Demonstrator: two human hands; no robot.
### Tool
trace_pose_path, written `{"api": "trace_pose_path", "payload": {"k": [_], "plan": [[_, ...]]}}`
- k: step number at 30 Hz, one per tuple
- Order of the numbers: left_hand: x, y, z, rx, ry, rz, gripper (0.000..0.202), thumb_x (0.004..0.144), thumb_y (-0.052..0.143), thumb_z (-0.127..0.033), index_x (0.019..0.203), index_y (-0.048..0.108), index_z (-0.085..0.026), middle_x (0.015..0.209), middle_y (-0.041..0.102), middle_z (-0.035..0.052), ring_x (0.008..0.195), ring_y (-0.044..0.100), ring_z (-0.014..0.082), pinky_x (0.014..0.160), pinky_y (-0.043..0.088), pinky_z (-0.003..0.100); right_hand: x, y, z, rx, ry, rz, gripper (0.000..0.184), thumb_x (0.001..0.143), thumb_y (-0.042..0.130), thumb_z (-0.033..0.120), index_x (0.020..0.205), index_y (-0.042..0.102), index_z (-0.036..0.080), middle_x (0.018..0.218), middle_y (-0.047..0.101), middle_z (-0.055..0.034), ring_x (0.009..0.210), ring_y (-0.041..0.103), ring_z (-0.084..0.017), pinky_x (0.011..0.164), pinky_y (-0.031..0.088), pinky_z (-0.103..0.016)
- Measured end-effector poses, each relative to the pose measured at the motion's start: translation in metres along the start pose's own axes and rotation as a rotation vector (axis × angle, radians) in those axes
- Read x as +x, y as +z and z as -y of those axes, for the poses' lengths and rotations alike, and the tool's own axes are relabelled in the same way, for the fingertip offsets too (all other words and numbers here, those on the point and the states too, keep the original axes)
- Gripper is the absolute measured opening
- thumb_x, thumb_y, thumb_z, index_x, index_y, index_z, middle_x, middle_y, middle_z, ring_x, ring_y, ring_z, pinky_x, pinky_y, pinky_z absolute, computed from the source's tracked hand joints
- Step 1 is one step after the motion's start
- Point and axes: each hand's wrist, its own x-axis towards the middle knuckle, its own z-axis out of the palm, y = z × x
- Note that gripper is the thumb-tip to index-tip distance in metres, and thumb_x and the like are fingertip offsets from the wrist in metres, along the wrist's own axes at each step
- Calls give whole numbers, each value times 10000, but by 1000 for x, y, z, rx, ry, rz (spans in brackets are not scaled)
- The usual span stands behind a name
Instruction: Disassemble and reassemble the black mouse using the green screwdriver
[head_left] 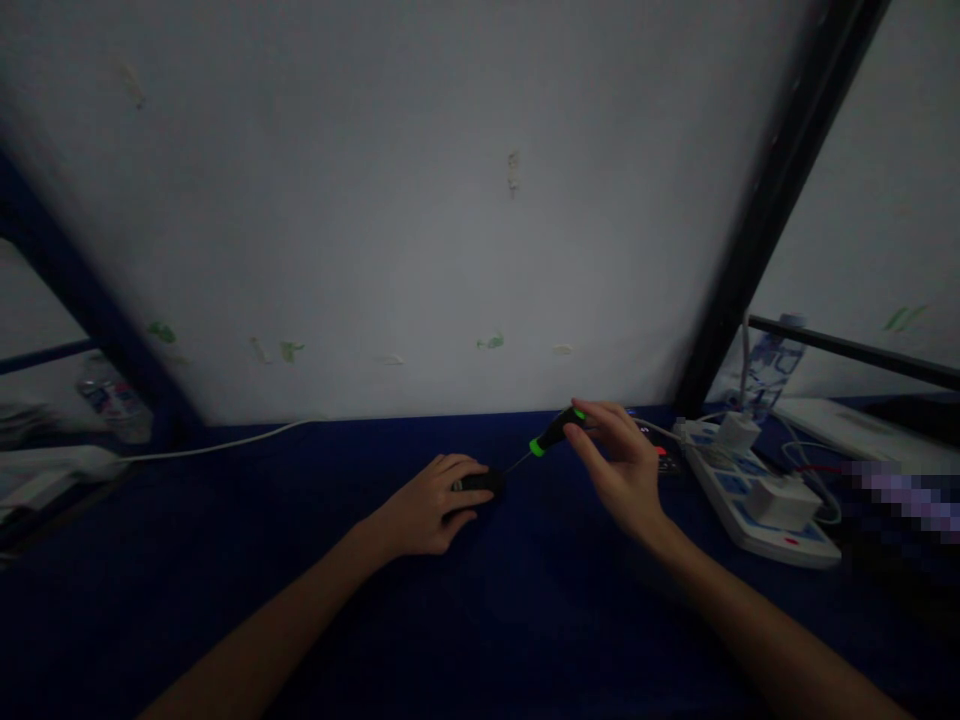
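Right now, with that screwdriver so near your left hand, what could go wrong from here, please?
The shaft of the green-and-black screwdriver in the right hand points at the small black object under the left hand, so a slip could jab those fingers. The dim light could also hide the tip, and the plugged-in power strip sits close by.

On my feed I count two hands, one left hand [427, 505] and one right hand [615, 470]. I also count one screwdriver [555, 432], one mouse [476, 483], one power strip [750, 490], two chargers [780, 502], two bottles [772, 365] and one worktop [225, 490].
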Motion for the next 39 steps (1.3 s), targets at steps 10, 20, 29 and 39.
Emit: {"api": "trace_pose_path", "payload": {"k": [10,20,29,39], "plan": [[-1,3,1,18,6,-12,385,978,644,-160,1348,674,-259,1449,598,148,1340,547,316,1096,498,582,-3,1,-1,118,52,40,258,966,736,335,1217,706,282,1214,750,-81,1046,745,-242,916,641,-426],[0,3,0,21,-9,10,406,963,659,-154,1357,674,-252,1454,597,144,1345,539,316,1111,488,561,-3,0,3,18,-50,4,234,958,738,301,1190,765,313,1157,699,-70,1043,707,-240,891,636,-419],[1,1,-1,21,-5,16,404,959,657,-150,1348,679,-256,1455,596,141,1343,539,317,1110,487,554,-1,-2,0,-35,-71,11,273,954,746,302,1226,763,323,1181,705,-66,1069,701,-248,953,596,-450],[1,2,0,32,2,8,417,957,658,-146,1360,673,-254,1441,609,140,1331,547,321,1101,494,553,-2,0,-1,29,-41,40,302,972,721,282,1271,722,319,1223,717,-70,1049,711,-241,916,601,-422]]}}
